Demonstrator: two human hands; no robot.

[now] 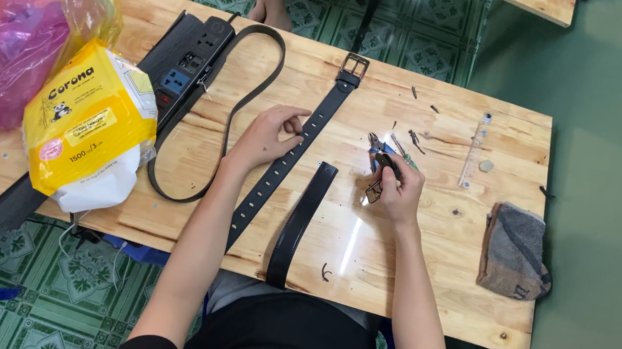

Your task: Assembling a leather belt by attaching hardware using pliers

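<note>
Right grip (398, 185) is closed around a pair of pliers (377, 159), fist wrapped on the handles, with the dark jaws poking out up and to the left, toward the belt. Judging by the angle, the tool is held low over the wood so its nose can meet the leather, though the jaws look apart from it for now.

Left grip (271, 136) presses down on the belt (294, 151), fingers curled over the strap just where the row of holes runs; it looks like a pinning hold, keeping the strap flat and steady. Whether the fingers wrap under the edge, I cannot tell.

That belt lies on the surface (432, 254) on a long diagonal: buckle (354, 65) at the far end, pointing away from the person, strap running down and left toward the near edge. Just beside it, near the person, a short strap piece (299, 223) lies almost parallel, its near end hanging off the edge.

Moving outward: a second, thinner belt (244, 96) loops in a big curve to the left, touching a black power strip (187, 70). Small offcuts (416, 139) scatter beyond the pliers, with a clear ruler (474, 150) further right. A grey cloth (515, 252) sits well apart at the right edge. On the far left, a yellow pack (88, 125) leans by a pink bag (11, 53).
</note>
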